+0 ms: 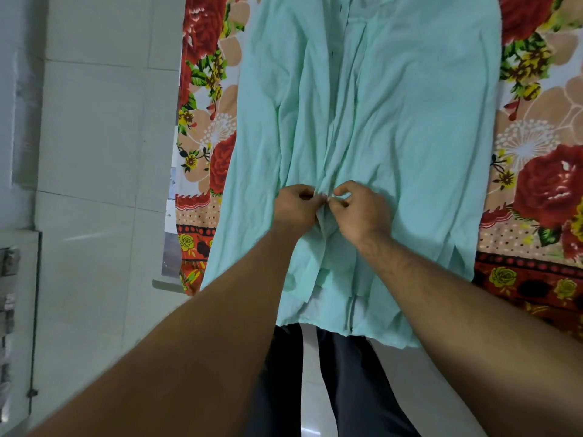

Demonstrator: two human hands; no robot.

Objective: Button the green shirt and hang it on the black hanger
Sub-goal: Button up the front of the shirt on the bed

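The pale green shirt (394,105) lies flat, front up, on a bed, with its hem hanging over the near edge. Its front placket runs up the middle, and a few dark buttons show near the top. My left hand (296,206) pinches the left edge of the placket low on the shirt. My right hand (359,209) pinches the right edge, fingertips touching those of the left hand. The fabric bunches into folds above both hands. No black hanger is in view.
A floral bedsheet (542,184) in red, peach and yellow covers the bed on both sides of the shirt. Pale floor tiles (94,152) lie to the left. My legs in dark trousers (347,389) stand at the bed's near edge.
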